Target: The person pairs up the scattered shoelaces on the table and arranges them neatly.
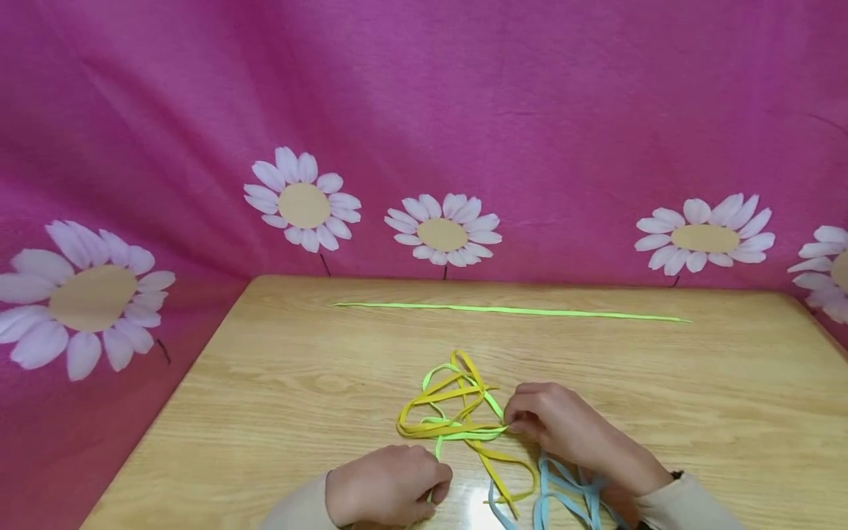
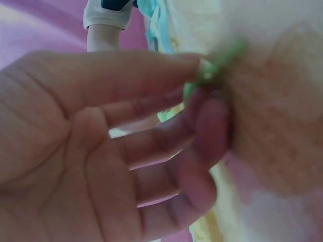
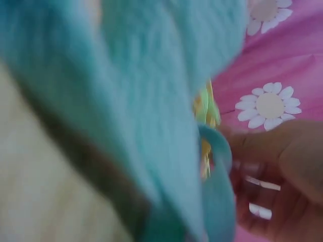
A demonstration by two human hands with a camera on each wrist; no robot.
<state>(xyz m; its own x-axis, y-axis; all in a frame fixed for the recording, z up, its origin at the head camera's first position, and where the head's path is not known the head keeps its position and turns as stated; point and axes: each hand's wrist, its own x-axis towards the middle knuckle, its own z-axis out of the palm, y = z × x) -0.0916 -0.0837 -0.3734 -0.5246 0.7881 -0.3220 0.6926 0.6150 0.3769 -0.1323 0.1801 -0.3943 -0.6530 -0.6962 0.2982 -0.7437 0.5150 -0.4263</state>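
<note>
A yellow lace [image 1: 400, 423] and a bright green lace [image 1: 493, 403] lie looped together on the table between the hands. My left hand [image 1: 387, 486] is at the near side of the tangle and pinches the green lace [image 2: 224, 61] between thumb and forefinger, its tip sticking out past them. To the right of the loops, my right hand [image 1: 563, 427] pinches the green lace at thumb and fingertips, where a yellow strand also meets them. Light blue laces [image 1: 543, 502] lie loosely beneath the right wrist and blur large across the right wrist view.
Another bright green lace [image 1: 510, 310] is stretched straight along the back of the wooden table [image 1: 278, 368]. Behind the table hangs a pink cloth [image 1: 556, 132] printed with white daisies, which also runs down the left side.
</note>
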